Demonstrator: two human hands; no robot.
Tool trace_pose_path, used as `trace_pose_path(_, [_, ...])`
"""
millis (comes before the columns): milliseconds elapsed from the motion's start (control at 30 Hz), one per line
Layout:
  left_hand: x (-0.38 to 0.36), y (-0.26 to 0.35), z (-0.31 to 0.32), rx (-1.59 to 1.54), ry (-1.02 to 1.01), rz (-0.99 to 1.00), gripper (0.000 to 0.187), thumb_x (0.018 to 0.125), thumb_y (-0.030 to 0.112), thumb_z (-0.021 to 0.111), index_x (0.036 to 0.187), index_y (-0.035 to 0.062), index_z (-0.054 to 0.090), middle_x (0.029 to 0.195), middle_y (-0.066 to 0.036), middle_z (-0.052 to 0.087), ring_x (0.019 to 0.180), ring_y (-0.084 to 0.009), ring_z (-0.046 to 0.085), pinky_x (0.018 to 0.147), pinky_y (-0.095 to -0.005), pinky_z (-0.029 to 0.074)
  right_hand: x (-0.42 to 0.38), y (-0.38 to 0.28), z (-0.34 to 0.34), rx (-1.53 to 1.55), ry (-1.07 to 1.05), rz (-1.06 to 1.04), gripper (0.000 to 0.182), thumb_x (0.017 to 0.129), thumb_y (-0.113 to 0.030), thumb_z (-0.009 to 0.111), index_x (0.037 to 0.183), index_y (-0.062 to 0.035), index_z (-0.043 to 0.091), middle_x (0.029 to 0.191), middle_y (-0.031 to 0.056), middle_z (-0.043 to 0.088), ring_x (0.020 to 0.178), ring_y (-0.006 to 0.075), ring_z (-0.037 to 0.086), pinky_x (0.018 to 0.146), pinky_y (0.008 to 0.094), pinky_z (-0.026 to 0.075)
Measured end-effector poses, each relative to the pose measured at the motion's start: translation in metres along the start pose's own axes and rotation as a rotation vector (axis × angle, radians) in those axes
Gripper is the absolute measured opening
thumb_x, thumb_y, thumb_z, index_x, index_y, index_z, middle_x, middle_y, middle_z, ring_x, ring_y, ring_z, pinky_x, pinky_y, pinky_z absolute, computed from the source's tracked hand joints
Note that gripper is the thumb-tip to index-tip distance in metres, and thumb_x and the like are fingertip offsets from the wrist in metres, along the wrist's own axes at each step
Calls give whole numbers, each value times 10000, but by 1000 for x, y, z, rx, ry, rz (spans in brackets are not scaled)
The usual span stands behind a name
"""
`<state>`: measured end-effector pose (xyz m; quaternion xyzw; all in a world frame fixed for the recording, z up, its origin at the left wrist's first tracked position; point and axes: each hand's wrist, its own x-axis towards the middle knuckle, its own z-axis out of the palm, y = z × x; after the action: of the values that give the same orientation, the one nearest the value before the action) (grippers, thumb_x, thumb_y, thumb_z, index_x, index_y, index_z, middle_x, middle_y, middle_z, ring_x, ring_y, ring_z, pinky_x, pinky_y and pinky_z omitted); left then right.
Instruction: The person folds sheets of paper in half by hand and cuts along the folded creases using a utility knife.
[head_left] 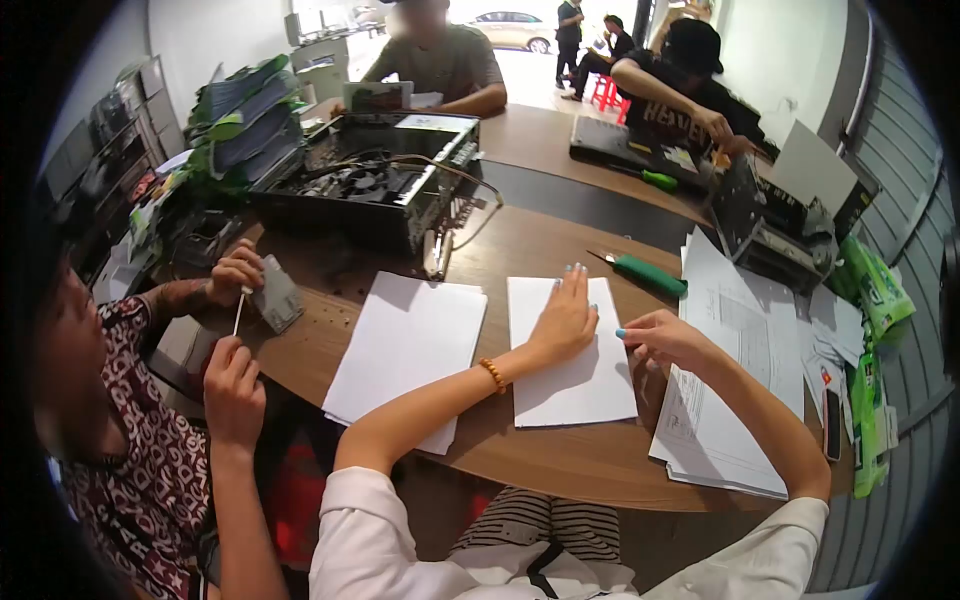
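Note:
My left hand point(563, 318) lies flat on a white paper stack point(570, 385), fingers stretched out toward its far edge. At that stack's right edge is my right hand point(672, 340); its fingers are loosely bent and apart, and one fingertip reaches the paper's edge. I see nothing held in it. Left of my forearm sits another white paper stack point(405, 345), slightly fanned. Printed sheets point(730, 370) are piled to the right, partly under my right forearm. A green-handled tool point(648, 274) with a thin tip lies beyond my hands.
An opened computer case point(370, 185) stands at the back left. Beside me, a person's hands point(236, 375) hold a thin stick and a pale block point(277, 295). Across the table, another person works near a black metal chassis point(770, 225). A phone point(832, 424) lies at the right edge.

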<state>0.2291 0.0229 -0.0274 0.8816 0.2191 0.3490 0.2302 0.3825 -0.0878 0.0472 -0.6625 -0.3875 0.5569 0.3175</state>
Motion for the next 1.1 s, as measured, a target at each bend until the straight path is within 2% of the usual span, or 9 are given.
trace_pose_path(100, [1,-1,3,-12,13,33,544,850,170,408,1244,-181,273,1307,-350,282,1255,-432,269,1055,-454,212,4,-10,11,-282,100,111,265,804,-196,625,920,41,600,731,38,560,575,92,502,437,202,373])
trace_pose_path(300, [9,19,-35,-221,104,138,517,925,273,385,1260,-118,338,1310,-287,355,1247,-379,323,1039,-396,263,-4,-26,18,-117,116,-135,250,769,-201,645,904,7,617,702,44,590,510,105,528,418,212,401])
trace_pose_path(433, [-18,71,-108,142,-185,295,737,891,470,407,1300,-126,264,1311,-327,326,1126,-428,455,951,-432,380,-38,-66,7,-7,201,-264,252,769,-156,637,942,24,599,773,58,637,588,124,614,500,241,501])
trace_pose_path(500, [-40,93,-116,229,-181,322,731,872,428,469,1283,-141,262,1268,-355,348,1080,-427,492,896,-438,429,-46,-79,10,52,198,-337,259,783,-161,624,935,44,580,759,64,629,583,116,614,516,239,511])
trace_pose_path(633, [-62,101,-117,141,-110,58,567,851,220,528,1234,-141,316,1053,-290,531,764,-373,624,606,-383,530,-46,-96,44,90,178,-489,357,841,-279,585,1021,23,518,828,70,589,658,114,600,544,230,490])
trace_pose_path(700, [-72,81,-110,94,356,173,438,894,201,467,1177,-123,388,906,-258,580,635,-320,634,510,-355,522,-42,-98,56,211,12,-592,455,869,-401,540,1051,16,518,870,84,594,708,119,597,570,238,483])
trace_pose_path(767, [-95,89,-141,-166,228,-429,288,902,142,421,1089,-73,461,706,-175,581,559,-298,606,511,-359,521,-59,-109,83,208,-195,-691,524,884,-479,472,1082,3,519,918,101,601,755,131,587,632,245,478])
trace_pose_path(833, [-118,86,-145,-843,599,-423,291,926,175,369,1006,-72,501,771,-150,608,545,-228,602,487,-323,529,-54,-104,90,155,-194,-745,514,904,-476,427,1097,-9,522,945,110,605,793,143,581,686,256,474])
trace_pose_path(1100, [-176,48,-167,-901,621,-653,312,911,155,393,1009,-125,490,862,-186,620,713,-234,650,569,-338,570,-37,-71,86,71,-153,-640,470,914,-442,432,1082,-13,525,919,111,611,747,127,598,633,237,486])
